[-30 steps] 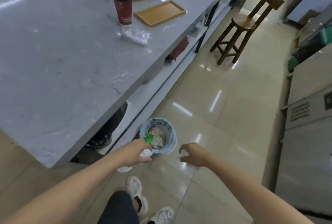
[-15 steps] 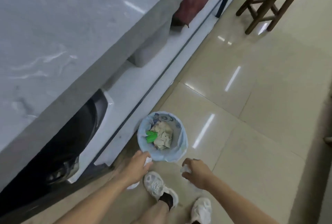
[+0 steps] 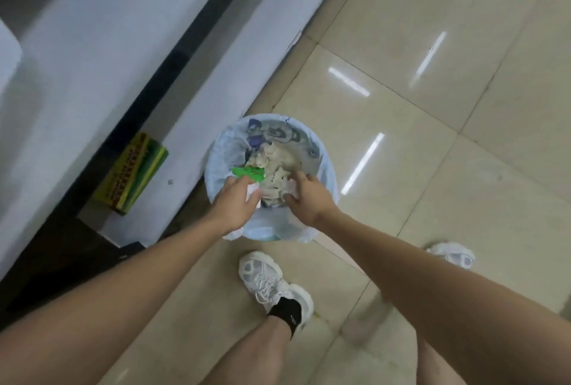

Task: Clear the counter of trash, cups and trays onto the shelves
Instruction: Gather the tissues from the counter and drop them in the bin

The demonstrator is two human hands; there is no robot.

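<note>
A small waste bin [image 3: 326, 165] lined with a pale blue bag stands on the tiled floor beside the counter base. It holds crumpled beige paper [image 3: 275, 159] and a green wrapper [image 3: 248, 173]. Both my hands reach over its near rim. My left hand [image 3: 236, 204] holds a scrap of white paper [image 3: 252, 191] between thumb and fingers. My right hand [image 3: 306, 197] pinches another white scrap [image 3: 290, 188] above the trash. The counter top, cups and trays are out of view.
The white counter base [image 3: 234, 69] and a lower shelf [image 3: 92, 54] run along the left. A yellow-green box [image 3: 131, 173] lies in the dark gap under the shelf. My white shoes [image 3: 265, 279] stand just behind the bin. Glossy tiles [image 3: 432, 125] spread to the right.
I have bent down toward the bin, so the counter top has left the view. Both hands have moved forward from in front of the bin to over its opening, still holding the white scraps.
</note>
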